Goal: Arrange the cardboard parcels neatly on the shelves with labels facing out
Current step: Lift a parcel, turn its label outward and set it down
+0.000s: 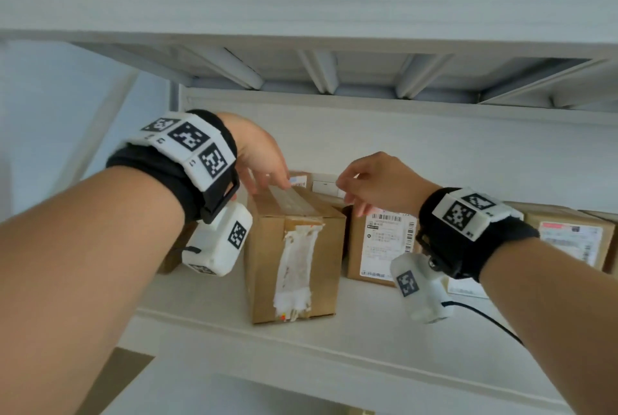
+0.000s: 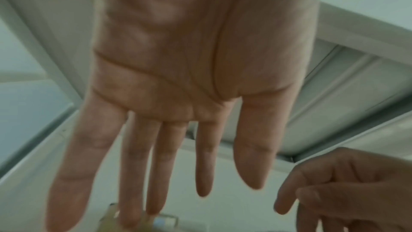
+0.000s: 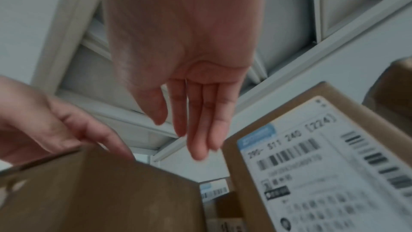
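A tall brown parcel (image 1: 294, 261) (image 3: 100, 191) stands on the white shelf (image 1: 234, 341), with a torn white label strip on its front. My left hand (image 1: 264, 164) (image 2: 167, 165) reaches over it, its straight fingers touching the parcel's taped top at the far end. My right hand (image 1: 368, 180) (image 3: 196, 121) hovers just right of that, fingers relaxed and empty, above the gap beside a parcel with a printed label (image 1: 384, 244) (image 3: 312, 174) facing out. A further labelled parcel (image 1: 572, 240) stands at the right. A small labelled box (image 1: 321, 182) sits behind.
The underside of the upper shelf (image 1: 301, 30) hangs close above the parcels. A black cable (image 1: 485, 317) trails over the shelf front on the right. Another brown box (image 1: 170, 257) is partly hidden behind my left wrist. Cardboard (image 1: 110, 378) shows below at the lower left.
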